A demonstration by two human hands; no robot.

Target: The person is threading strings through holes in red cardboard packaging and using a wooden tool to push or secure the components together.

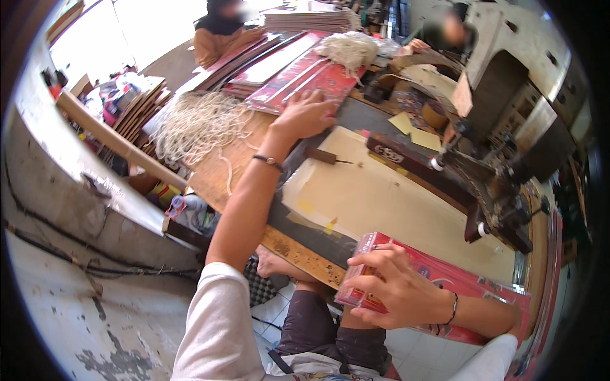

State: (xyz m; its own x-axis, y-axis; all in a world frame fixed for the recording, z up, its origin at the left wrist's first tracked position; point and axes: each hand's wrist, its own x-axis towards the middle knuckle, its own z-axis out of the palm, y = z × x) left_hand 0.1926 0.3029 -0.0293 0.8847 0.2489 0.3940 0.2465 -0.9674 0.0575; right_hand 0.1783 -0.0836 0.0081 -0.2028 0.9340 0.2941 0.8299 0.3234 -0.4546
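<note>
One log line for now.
left hand: over far red sheets | right hand: on near red sheets | also: cream sheet, brown-handled tool

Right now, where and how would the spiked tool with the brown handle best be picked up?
Probably by the thick handle of the spiked tool, from above and the left: it lies flat, the handle toward the left and the thin spike pointing right, away from that approach. The left hand is the nearer one.

Bright daylight floods a wide, pale window [149,32] beyond and left of the left hand [306,115]. A peeling grey-white plaster wall [51,305] stands left of both hands; pale square floor tiles [422,353] show below the right hand [395,279].
</note>
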